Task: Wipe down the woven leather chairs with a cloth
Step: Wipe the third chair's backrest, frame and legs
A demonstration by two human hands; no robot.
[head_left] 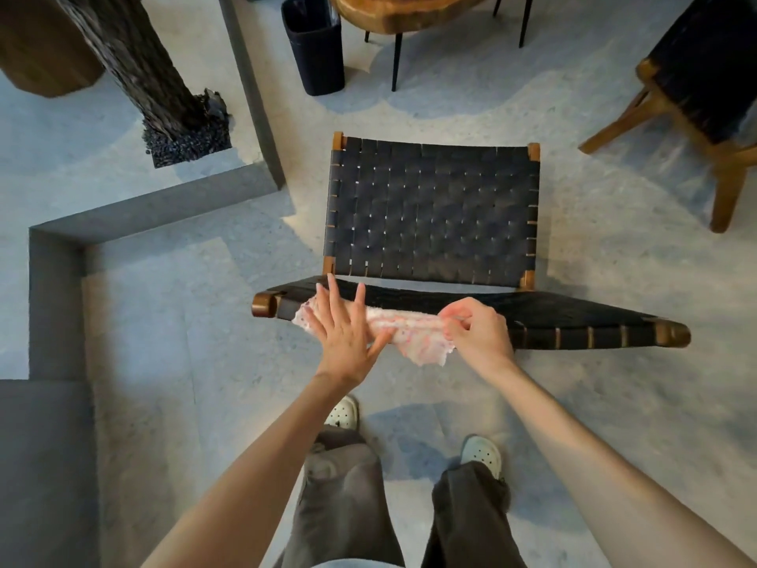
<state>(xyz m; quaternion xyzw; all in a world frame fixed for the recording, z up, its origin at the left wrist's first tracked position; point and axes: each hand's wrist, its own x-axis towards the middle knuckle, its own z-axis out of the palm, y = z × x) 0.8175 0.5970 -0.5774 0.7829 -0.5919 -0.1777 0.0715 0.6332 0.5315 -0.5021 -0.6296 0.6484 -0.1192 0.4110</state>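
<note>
A black woven leather chair (432, 211) with a brown wooden frame stands on the floor in front of me, seen from behind and above. A pale pink-and-white cloth (413, 327) lies draped over the top edge of its backrest (573, 321). My left hand (344, 330) presses flat on the cloth's left part with fingers spread and straight. My right hand (477, 330) pinches the cloth's right end between curled fingers and thumb.
A second woven chair (704, 88) stands at the upper right. A black waste bin (315, 45) and a round wooden table (393, 10) on thin black legs are behind the chair. A dark tree trunk (139, 63) rises from a raised grey ledge at left.
</note>
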